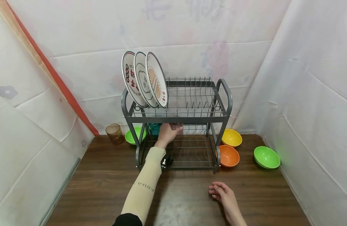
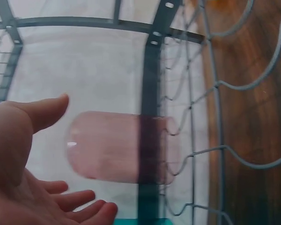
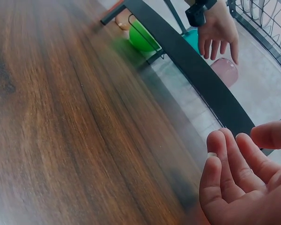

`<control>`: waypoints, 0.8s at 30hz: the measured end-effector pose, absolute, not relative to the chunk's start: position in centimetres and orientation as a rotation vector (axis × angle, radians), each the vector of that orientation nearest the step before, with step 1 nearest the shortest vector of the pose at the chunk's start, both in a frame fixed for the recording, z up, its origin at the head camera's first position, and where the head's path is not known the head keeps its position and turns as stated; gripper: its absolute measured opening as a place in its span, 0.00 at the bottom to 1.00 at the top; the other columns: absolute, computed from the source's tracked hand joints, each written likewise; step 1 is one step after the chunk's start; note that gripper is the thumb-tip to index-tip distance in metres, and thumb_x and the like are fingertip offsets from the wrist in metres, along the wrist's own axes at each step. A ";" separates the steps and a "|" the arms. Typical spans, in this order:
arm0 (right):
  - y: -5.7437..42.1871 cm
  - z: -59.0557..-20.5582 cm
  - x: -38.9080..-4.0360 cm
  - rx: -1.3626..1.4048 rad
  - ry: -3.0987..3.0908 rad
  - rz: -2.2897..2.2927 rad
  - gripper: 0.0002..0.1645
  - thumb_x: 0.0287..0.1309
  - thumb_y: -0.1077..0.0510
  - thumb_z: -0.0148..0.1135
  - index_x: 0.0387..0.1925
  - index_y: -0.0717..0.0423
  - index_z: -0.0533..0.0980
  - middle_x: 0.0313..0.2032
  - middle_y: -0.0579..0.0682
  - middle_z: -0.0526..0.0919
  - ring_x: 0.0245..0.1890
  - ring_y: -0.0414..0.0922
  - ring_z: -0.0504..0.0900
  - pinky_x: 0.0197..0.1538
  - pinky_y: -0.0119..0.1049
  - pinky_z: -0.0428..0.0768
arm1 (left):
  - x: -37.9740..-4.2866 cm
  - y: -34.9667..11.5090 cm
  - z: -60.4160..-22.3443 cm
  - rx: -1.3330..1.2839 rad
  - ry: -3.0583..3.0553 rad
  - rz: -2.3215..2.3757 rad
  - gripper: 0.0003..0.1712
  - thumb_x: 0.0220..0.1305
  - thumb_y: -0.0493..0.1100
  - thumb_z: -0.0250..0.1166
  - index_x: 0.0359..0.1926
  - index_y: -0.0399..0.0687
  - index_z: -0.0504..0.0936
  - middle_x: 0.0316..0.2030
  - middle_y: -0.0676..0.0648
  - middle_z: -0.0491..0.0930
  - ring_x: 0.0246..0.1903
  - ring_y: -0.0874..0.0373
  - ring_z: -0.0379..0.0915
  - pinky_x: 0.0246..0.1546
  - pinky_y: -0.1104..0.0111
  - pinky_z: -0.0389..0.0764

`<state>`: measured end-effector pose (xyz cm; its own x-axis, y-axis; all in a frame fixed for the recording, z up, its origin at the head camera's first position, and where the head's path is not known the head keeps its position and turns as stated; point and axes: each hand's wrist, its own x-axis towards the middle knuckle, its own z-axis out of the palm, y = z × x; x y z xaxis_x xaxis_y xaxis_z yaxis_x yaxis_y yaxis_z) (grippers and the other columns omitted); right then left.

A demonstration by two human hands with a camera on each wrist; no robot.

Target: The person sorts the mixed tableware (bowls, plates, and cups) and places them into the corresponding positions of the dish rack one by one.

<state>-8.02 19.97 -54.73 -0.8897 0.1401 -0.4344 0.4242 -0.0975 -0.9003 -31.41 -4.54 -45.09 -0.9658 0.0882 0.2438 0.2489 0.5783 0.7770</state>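
My left hand (image 1: 166, 135) reaches under the upper tier of the grey metal dish rack (image 1: 179, 120). In the left wrist view its thumb and fingers are spread beside a see-through pink cup (image 2: 105, 146), with a gap between hand and cup. That cup stands with its rounded base up on the wire lower shelf (image 1: 187, 152). Left of the hand is a teal cup (image 1: 154, 128), partly hidden by the rack. In front of the rack, above the table, my right hand (image 1: 225, 199) is relaxed with fingers slightly bent and nothing in them.
Three patterned plates (image 1: 157, 80) lean in the upper tier's left end. A brown cup (image 1: 115, 133) and a green bowl (image 1: 131, 136) are left of the rack. To its right are yellow (image 1: 231, 138), orange (image 1: 229, 156) and green bowls (image 1: 266, 157). White cloth (image 1: 85, 75) hangs around the table.
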 end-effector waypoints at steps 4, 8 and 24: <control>19.8 -54.8 -8.0 0.629 1.959 -2.102 0.19 0.73 0.58 0.49 0.57 0.69 0.72 0.45 0.58 0.84 0.42 0.48 0.83 0.46 0.43 0.80 | -29.7 -5.2 -44.3 -0.260 -2.654 -1.314 0.47 0.63 0.48 0.71 0.75 0.41 0.56 0.67 0.35 0.66 0.65 0.40 0.65 0.62 0.49 0.68; 19.6 -54.7 -8.0 0.625 1.959 -2.103 0.19 0.74 0.58 0.49 0.57 0.69 0.71 0.45 0.58 0.84 0.42 0.48 0.83 0.46 0.43 0.80 | -27.9 -5.7 -43.6 -0.232 -2.684 -1.301 0.51 0.65 0.51 0.69 0.77 0.41 0.50 0.70 0.34 0.61 0.68 0.39 0.59 0.64 0.47 0.66; 18.3 -54.5 -7.1 0.475 1.939 -2.157 0.19 0.73 0.59 0.51 0.54 0.71 0.72 0.44 0.59 0.84 0.41 0.48 0.83 0.45 0.40 0.81 | -18.9 -8.3 -43.4 -0.356 -2.708 -1.321 0.18 0.69 0.54 0.64 0.52 0.50 0.82 0.47 0.51 0.83 0.48 0.54 0.78 0.48 0.55 0.77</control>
<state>-7.12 18.31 -54.50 -0.9277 0.0633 -0.3679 0.3591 -0.1179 -0.9258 -18.87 -8.30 -43.41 -0.9668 0.1618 0.1976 0.2553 0.5944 0.7626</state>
